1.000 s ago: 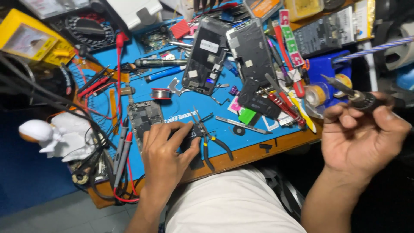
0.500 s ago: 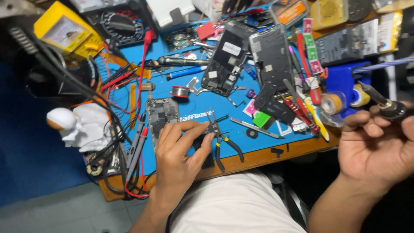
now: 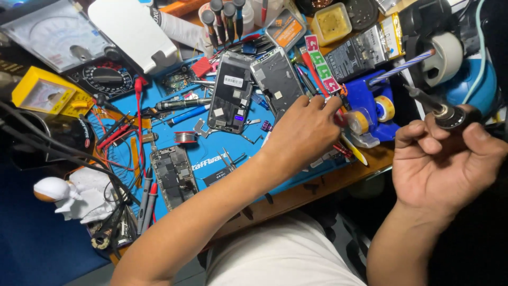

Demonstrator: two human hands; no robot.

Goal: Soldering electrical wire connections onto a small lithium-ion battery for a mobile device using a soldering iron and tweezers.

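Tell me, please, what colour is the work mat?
Blue, clearest in the head view: the mat.

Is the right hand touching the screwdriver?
Touching. The head view shows the right hand with fingers wrapped around the screwdriver handle.

Left hand (image 3: 304, 130) reaches forward, right hand (image 3: 444, 159) curled, raised

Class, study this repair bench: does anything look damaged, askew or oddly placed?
Two opened phone shells lie tilted side by side on the blue mat, insides bare. A bare circuit board sits by the mat's near edge. Tools are strewn around. The left hand reaches among them; the right hand holds a dark tool.
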